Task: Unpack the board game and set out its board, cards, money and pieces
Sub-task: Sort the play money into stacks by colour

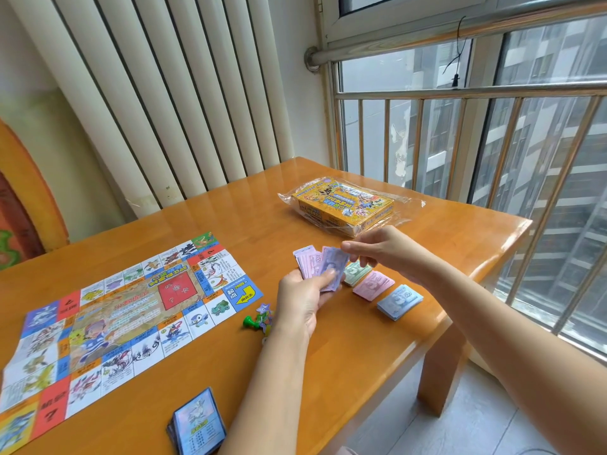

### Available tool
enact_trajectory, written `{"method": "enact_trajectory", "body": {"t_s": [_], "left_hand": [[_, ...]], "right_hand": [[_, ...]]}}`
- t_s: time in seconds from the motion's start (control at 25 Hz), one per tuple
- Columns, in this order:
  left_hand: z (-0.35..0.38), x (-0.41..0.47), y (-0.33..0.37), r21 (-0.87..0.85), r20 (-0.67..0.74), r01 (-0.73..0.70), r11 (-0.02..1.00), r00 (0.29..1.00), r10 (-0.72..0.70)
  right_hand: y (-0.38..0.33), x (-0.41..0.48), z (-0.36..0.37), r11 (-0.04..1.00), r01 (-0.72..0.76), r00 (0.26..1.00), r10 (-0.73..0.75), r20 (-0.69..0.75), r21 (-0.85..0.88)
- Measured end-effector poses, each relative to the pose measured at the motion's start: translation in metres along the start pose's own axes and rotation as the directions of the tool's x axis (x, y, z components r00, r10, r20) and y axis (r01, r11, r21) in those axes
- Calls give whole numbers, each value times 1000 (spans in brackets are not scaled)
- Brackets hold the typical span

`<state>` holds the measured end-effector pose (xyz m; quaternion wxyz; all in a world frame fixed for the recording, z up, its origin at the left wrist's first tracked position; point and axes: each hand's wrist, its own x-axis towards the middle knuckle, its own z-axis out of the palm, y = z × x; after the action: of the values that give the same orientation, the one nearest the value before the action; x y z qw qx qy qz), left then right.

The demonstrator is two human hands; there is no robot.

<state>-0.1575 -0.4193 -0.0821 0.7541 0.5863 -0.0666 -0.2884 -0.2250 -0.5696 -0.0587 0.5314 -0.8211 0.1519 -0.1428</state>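
- The left hand [303, 300] is curled around the lower end of a fan of purple notes [317, 262]. Its thumb presses across the front of them and its fingers wrap behind.
- The right hand [377, 249] reaches in from the right. Its thumb lies on the upper right corner of the front note and its fingers are bent underneath, so it pinches that corner.
- The purple notes stand tilted above the table [328, 362], between the two hands and not lying on the wood.
- Just right of the left hand, and below the right hand, three sorted piles lie in a slanting row: green notes [356, 274], pink notes [374, 285] and blue notes [399, 302]. The green pile is partly hidden by the held fan.
- Just left of the left wrist a green pawn [249, 321] lies beside some purple star-shaped pieces [265, 315].
- The board [124, 316] is spread flat on the left part of the table, well apart from the hands.
- A deck of cards [197, 425] sits at the near edge, beside the left forearm.
- The yellow game box [343, 205] rests on its clear wrapper [407, 208] at the far side, beyond the right hand.
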Motion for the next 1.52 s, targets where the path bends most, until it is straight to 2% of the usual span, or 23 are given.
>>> {"method": "enact_trajectory", "body": {"t_s": [0.16, 0.36, 0.56, 0.8, 0.96, 1.08, 1.16, 1.24, 1.32, 1.4, 1.52], "left_hand": [[-1, 0, -1, -4, -12, -55, 998, 998, 55], [0, -3, 3, -57, 32, -51, 997, 998, 53], [-1, -2, 8, -209, 74, -2, 978, 997, 18], [-2, 0, 12, -396, 25, -14, 918, 999, 26], [-3, 3, 11, -434, -16, -28, 901, 1000, 23], [-9, 12, 6, -285, -178, -120, 951, 981, 70], [-14, 17, 3, -204, -249, -130, 970, 966, 77], [-16, 18, 4, -237, -235, -87, 967, 972, 30], [-16, 18, 5, -292, -197, -16, 956, 980, -44], [-15, 21, 3, -321, -158, 40, 946, 983, -95], [-12, 24, -3, -321, -131, 71, 945, 984, -118]], "right_hand": [[-14, -5, 1, 993, 1, 1000, -1, 0, 121], [-13, -4, 3, 999, -20, 1000, 21, -22, 25], [-11, -2, 2, 997, 53, 997, -50, -66, 51], [-6, -4, 13, 992, -38, 999, 37, 15, 123], [-5, 4, 16, 972, -25, 986, 62, -152, 233], [-12, 11, 11, 923, 29, 968, 70, -241, 384], [-15, 16, 5, 954, 78, 967, -2, -253, 289], [-14, 23, -3, 992, 129, 967, -129, -221, -14], [-14, 33, -8, 942, 161, 971, -204, -121, -294], [-17, 45, -9, 889, 150, 983, -180, -28, -432], [-20, 61, -4, 821, 154, 986, -92, 139, -549]]}}
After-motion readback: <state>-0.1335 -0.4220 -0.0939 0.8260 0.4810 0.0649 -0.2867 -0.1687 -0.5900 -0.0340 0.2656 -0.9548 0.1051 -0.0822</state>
